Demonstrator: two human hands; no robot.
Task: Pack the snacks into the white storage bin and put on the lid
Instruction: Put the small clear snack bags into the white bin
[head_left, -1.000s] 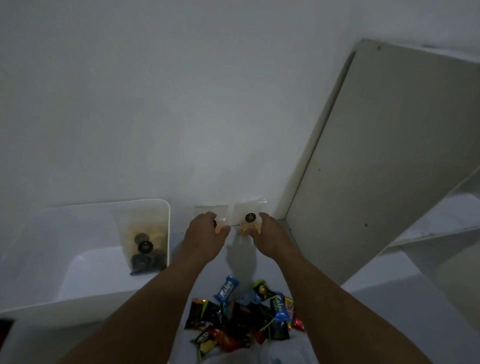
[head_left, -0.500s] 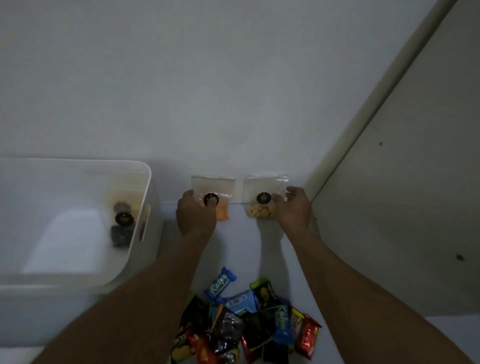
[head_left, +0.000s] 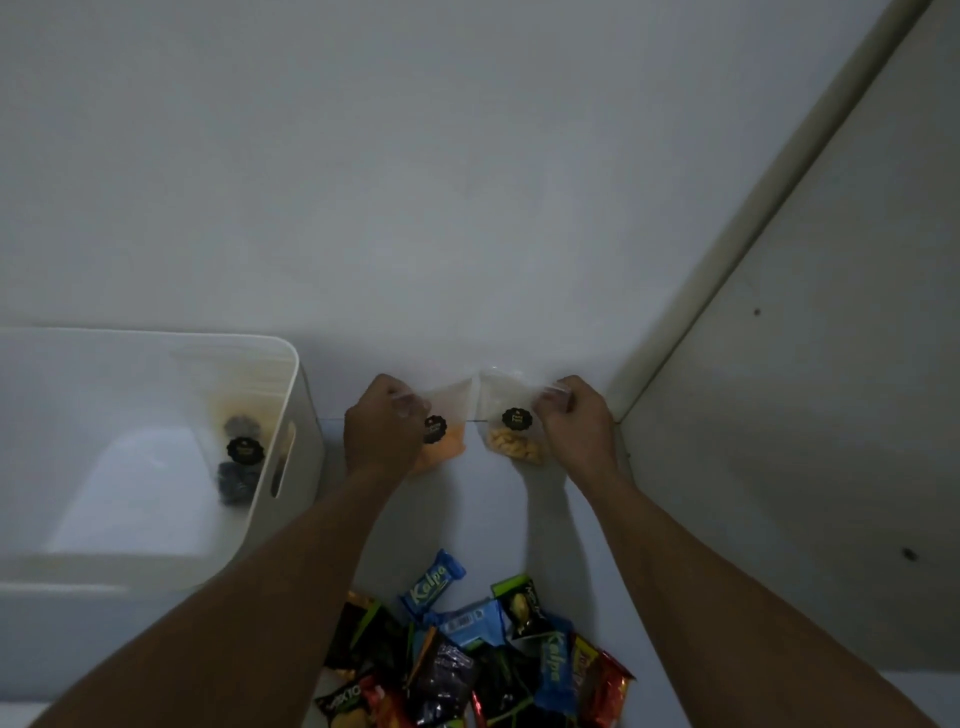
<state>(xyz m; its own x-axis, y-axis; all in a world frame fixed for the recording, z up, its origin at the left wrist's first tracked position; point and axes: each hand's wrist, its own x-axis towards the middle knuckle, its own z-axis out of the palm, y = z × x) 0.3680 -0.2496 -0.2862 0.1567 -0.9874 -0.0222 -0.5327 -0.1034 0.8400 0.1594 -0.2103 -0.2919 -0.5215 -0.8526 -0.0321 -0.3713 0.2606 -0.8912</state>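
Note:
The white storage bin (head_left: 291, 395) stands at the left, with one clear pouch of dark snacks (head_left: 240, 457) leaning against its right inner wall. Against the back wall, my left hand (head_left: 382, 426) grips the top of a clear pouch of orange snacks (head_left: 445, 441). Right beside it, my right hand (head_left: 574, 421) pinches the top corner of a clear pouch of yellow snacks (head_left: 511, 439). Both pouches carry a round black sticker. A pile of wrapped snacks (head_left: 467, 649), blue, black, green and red, lies near me between my forearms. No lid is in view.
A large pale board (head_left: 805, 364) leans at the right, meeting the wall just right of my right hand. The grey wall (head_left: 415, 182) rises straight behind the pouches. The bin's side handle slot (head_left: 283, 460) faces my left forearm.
Both hands have closed on the tops of the two pouches, which now crumple and tilt off the wall. The view has tilted down a little since a second ago.

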